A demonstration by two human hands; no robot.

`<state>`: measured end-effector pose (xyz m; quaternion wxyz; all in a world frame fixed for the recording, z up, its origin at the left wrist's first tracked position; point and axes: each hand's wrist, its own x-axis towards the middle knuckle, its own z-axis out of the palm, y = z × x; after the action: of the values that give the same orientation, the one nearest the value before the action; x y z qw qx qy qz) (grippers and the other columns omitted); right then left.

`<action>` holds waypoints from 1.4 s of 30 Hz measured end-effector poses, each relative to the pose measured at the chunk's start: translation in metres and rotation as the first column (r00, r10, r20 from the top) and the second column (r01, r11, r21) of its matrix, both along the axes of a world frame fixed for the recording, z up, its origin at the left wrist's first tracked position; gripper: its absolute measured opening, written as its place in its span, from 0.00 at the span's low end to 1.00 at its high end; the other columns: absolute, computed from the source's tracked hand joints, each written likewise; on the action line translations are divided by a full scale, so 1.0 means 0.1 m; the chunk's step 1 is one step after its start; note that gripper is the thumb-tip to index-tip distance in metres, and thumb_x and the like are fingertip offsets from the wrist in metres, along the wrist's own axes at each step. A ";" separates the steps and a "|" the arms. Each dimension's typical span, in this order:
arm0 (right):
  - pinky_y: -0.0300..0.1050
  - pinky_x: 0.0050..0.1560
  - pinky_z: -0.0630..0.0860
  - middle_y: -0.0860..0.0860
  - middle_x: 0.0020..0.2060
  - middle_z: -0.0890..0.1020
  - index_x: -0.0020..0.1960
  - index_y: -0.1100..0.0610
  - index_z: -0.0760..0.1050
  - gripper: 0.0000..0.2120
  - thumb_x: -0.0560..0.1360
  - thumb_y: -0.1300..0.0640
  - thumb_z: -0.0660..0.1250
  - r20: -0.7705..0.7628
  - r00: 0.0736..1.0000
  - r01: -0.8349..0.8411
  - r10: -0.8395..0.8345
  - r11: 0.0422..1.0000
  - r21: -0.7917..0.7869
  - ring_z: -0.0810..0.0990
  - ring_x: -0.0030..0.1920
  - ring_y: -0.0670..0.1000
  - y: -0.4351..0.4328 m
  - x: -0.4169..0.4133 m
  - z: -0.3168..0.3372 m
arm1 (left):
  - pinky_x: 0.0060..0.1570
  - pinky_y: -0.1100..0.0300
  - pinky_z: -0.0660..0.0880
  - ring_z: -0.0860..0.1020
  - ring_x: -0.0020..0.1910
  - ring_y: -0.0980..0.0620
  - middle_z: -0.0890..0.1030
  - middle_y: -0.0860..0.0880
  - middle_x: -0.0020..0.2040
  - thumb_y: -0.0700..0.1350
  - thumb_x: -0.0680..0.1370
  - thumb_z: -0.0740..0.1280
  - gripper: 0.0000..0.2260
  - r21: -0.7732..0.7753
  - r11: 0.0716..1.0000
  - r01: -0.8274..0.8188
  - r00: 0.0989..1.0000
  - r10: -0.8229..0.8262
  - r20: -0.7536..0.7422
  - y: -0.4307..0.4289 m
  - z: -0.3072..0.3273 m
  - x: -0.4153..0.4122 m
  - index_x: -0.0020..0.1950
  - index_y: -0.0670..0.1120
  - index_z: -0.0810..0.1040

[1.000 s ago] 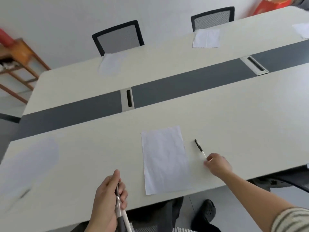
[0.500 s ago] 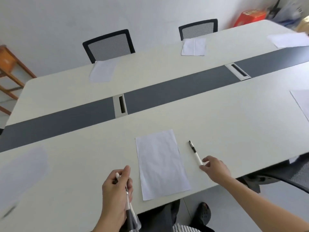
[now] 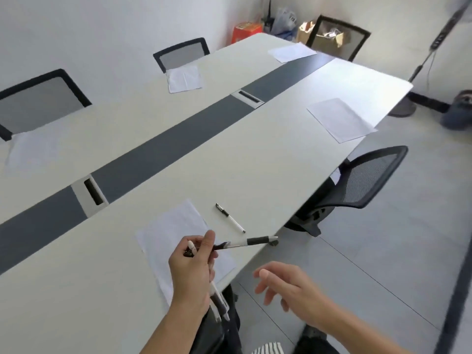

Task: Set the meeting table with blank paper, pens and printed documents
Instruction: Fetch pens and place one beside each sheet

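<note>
Just beyond the left hand (image 3: 190,269): the laid pen (image 3: 229,217) rests beside the near sheet (image 3: 173,226).
Changed: the right hand (image 3: 288,287) has let it go and drawn back, fingers loose and empty. This seat looks served.
Left hand: grips the spare pens (image 3: 247,242), one jutting toward the right hand.
Unclear: how many pens are in the bundle, as it is partly hidden behind the hand.

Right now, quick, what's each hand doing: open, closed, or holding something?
Left hand: grips several pens, one sticking out sideways.
Right hand: open, fingers relaxed, holding nothing.

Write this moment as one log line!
left hand: holds pens | right hand: open, empty | loose pen: lies beside paper
</note>
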<state>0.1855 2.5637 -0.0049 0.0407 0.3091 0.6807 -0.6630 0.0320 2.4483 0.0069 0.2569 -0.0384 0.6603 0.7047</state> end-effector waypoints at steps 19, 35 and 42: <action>0.40 0.34 0.67 0.43 0.25 0.71 0.44 0.47 0.78 0.08 0.79 0.51 0.62 0.071 0.927 0.343 -0.369 0.908 0.241 0.68 0.29 0.44 2.22 3.05 -0.41 | 0.20 0.62 0.61 0.65 0.20 0.52 0.72 0.42 0.26 0.47 0.75 0.70 0.11 -0.157 0.749 0.644 0.759 -0.651 0.007 2.77 -0.18 2.51 0.43 0.39 0.78; 0.38 0.26 0.61 0.44 0.22 0.65 0.45 0.62 0.78 0.14 0.83 0.58 0.58 0.058 0.657 0.740 -0.751 0.658 0.138 0.62 0.24 0.45 4.92 3.07 -0.49 | 0.17 0.66 0.61 0.63 0.16 0.54 0.62 0.50 0.20 0.48 0.79 0.63 0.12 0.076 0.849 0.524 0.799 -0.520 0.302 5.53 -0.23 1.98 0.41 0.40 0.72; 0.36 0.23 0.61 0.50 0.25 0.63 0.48 0.67 0.76 0.13 0.82 0.59 0.58 0.049 0.641 0.765 -0.766 0.643 0.043 0.61 0.24 0.47 6.09 2.77 -0.26 | 0.18 0.64 0.62 0.64 0.19 0.55 0.64 0.49 0.23 0.38 0.77 0.63 0.06 0.077 0.849 0.523 0.797 -0.519 0.309 6.67 -0.05 1.67 0.41 0.43 0.70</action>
<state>0.4621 3.1728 -0.0308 -0.2246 0.5887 0.4908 -0.6018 0.1987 3.1150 0.0022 0.5436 0.0298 0.5994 0.5868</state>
